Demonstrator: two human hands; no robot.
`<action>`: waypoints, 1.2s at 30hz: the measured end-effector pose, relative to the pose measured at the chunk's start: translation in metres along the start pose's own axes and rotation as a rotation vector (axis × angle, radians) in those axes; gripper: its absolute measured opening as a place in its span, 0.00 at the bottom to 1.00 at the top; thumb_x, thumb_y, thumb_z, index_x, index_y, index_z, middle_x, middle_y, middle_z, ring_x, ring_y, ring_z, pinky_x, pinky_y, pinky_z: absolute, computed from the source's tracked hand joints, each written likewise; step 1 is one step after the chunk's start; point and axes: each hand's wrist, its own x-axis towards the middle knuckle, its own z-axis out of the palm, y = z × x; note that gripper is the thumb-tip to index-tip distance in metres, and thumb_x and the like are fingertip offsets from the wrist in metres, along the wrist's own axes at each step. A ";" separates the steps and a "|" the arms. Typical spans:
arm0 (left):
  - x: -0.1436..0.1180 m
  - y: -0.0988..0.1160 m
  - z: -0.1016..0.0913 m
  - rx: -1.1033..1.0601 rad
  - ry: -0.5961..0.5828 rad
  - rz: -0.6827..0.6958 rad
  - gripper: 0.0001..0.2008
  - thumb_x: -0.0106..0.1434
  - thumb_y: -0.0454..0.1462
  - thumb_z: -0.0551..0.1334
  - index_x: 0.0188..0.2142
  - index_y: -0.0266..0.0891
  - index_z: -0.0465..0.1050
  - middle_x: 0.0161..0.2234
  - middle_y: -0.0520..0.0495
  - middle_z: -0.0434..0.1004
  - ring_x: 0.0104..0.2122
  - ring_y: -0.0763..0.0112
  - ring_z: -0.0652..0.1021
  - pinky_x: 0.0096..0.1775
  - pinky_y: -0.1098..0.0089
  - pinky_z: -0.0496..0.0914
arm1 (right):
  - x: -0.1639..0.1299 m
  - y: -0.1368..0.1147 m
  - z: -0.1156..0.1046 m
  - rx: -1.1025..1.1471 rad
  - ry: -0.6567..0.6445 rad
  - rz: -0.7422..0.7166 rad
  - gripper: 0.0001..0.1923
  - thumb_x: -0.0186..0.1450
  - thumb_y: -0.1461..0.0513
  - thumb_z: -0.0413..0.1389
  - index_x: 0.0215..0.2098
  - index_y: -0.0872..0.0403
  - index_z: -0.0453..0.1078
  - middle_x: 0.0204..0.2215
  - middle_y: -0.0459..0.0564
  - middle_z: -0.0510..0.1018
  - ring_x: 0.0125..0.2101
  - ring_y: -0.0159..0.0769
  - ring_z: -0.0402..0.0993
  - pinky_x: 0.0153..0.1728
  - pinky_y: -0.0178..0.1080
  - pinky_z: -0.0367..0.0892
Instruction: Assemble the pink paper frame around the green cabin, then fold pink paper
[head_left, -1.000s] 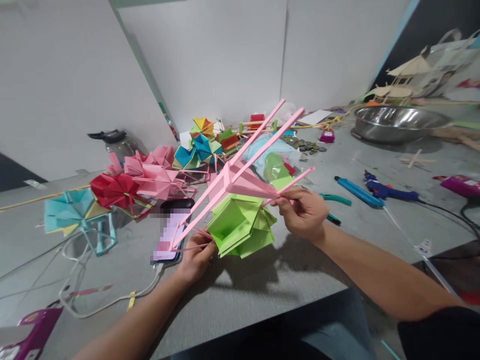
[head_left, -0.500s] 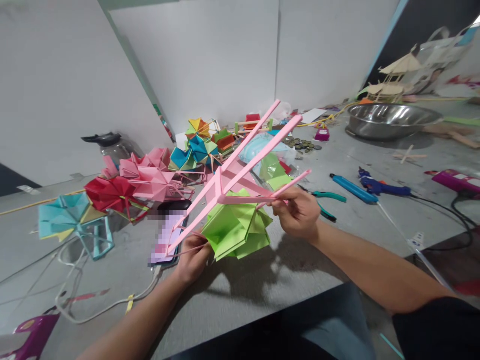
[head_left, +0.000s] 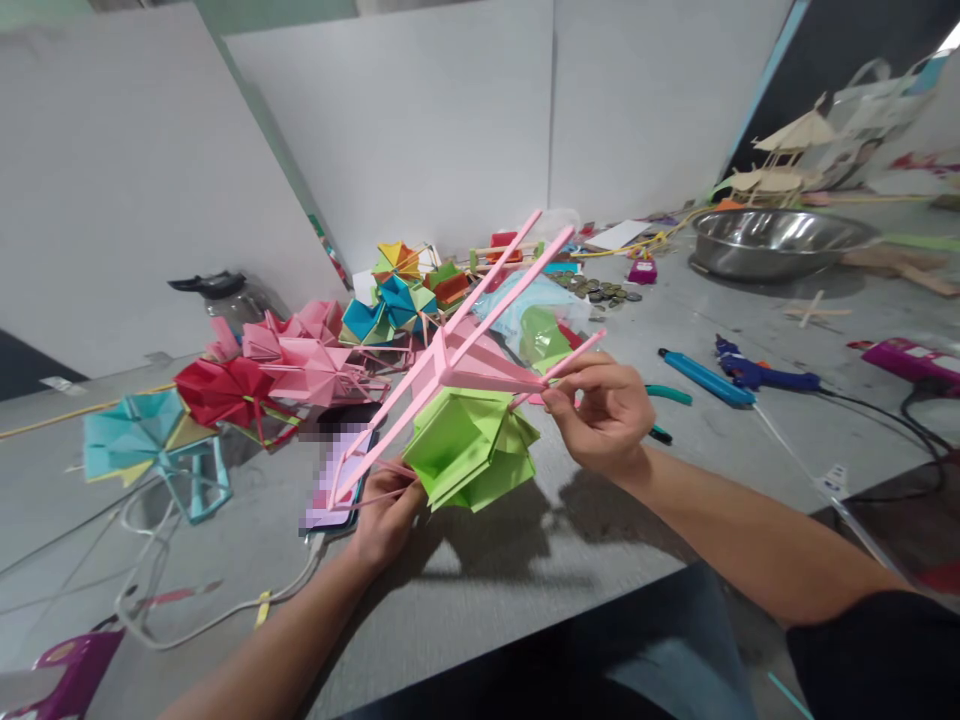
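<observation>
A folded-paper model is held above the table between my hands. It has a frame of pink paper sticks [head_left: 401, 405] joined to a pleated light-green paper piece [head_left: 472, 450]. My left hand [head_left: 390, 510] grips its left side, fingertips partly hidden behind the sticks and green folds. At the model's right corner, thumb and index finger of my right hand [head_left: 604, 410] pinch the base of a short pink stick; the other fingers are curled loosely. A phone [head_left: 341, 470] with a blurred screen lies behind the sticks, just past my left hand.
More folded-paper pieces in turquoise [head_left: 135, 435], red [head_left: 225, 390] and pink [head_left: 315, 360] stand at left. To the right lie pliers [head_left: 667, 394], a blue cutter [head_left: 705, 377], a blue glue gun [head_left: 765, 372] with cord, and a metal bowl [head_left: 784, 245]. A white cable [head_left: 225, 608] crosses the left side.
The model has tipped slightly, its long pink sticks reaching a little lower and further left. My right hand has lifted its fingers into a finer pinch at the corner. My left hand keeps its hold.
</observation>
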 end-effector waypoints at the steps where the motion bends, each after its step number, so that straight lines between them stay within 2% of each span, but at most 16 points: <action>1: 0.000 0.000 0.000 -0.009 0.000 -0.020 0.10 0.56 0.42 0.68 0.24 0.38 0.79 0.25 0.46 0.79 0.24 0.67 0.72 0.29 0.68 0.68 | 0.001 -0.001 0.001 -0.004 0.008 -0.008 0.13 0.67 0.70 0.66 0.43 0.48 0.73 0.34 0.47 0.82 0.33 0.37 0.82 0.21 0.34 0.73; 8: -0.003 -0.009 -0.001 -0.065 0.025 -0.132 0.11 0.55 0.42 0.70 0.23 0.39 0.76 0.21 0.50 0.71 0.23 0.70 0.69 0.28 0.69 0.64 | 0.001 0.000 0.001 -0.065 -0.004 -0.077 0.17 0.65 0.72 0.68 0.45 0.47 0.72 0.34 0.46 0.83 0.35 0.40 0.85 0.22 0.36 0.76; 16: -0.003 -0.009 -0.001 -0.111 0.005 -0.181 0.11 0.54 0.43 0.73 0.25 0.38 0.79 0.24 0.48 0.75 0.25 0.68 0.71 0.30 0.68 0.65 | -0.004 0.004 -0.003 -0.152 0.008 -0.143 0.16 0.66 0.71 0.70 0.42 0.47 0.71 0.33 0.45 0.83 0.33 0.38 0.85 0.28 0.39 0.82; 26: -0.003 -0.006 0.000 -0.124 -0.020 -0.205 0.13 0.54 0.44 0.75 0.26 0.37 0.80 0.23 0.47 0.75 0.26 0.69 0.70 0.30 0.68 0.63 | 0.000 0.002 -0.007 -0.181 -0.013 -0.223 0.17 0.65 0.71 0.71 0.38 0.47 0.70 0.32 0.44 0.84 0.30 0.36 0.84 0.27 0.38 0.81; 36: -0.005 -0.011 0.000 -0.146 -0.041 -0.207 0.12 0.55 0.44 0.74 0.28 0.37 0.83 0.26 0.43 0.78 0.26 0.68 0.70 0.28 0.69 0.63 | 0.006 0.001 -0.011 -0.217 -0.054 -0.349 0.16 0.66 0.71 0.69 0.41 0.46 0.72 0.34 0.45 0.85 0.31 0.37 0.83 0.28 0.38 0.79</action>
